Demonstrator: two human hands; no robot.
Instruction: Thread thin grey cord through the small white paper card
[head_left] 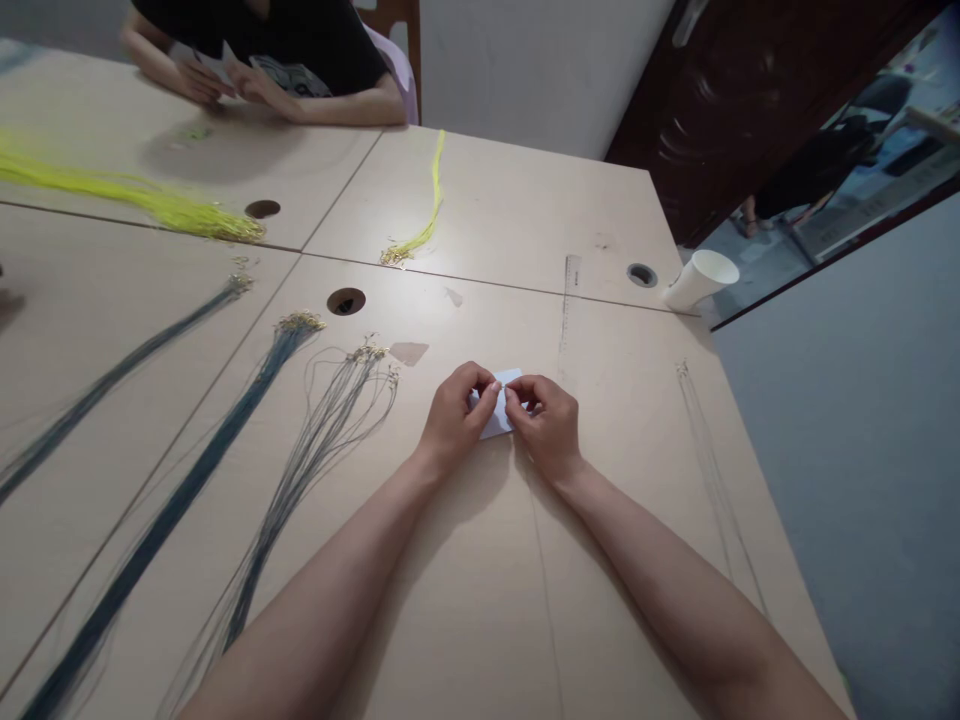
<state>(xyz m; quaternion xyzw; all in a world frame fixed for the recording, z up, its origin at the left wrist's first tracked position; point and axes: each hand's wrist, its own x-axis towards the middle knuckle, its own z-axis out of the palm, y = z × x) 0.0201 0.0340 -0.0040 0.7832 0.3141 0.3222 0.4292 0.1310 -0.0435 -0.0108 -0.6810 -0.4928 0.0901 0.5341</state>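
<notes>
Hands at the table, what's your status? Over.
Left hand and right hand pinched, close together; anything held, too small to tell. White paper just behind them. Grey thread bundle off left, apart from both hands.

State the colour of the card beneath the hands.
The card is pale bluish white; head view.

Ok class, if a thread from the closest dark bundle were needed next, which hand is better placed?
Likely the left hand: it is nearer the bundle, and the right hand sits beyond it. Both are pinched over the white card, so the left may first need freeing.
</notes>
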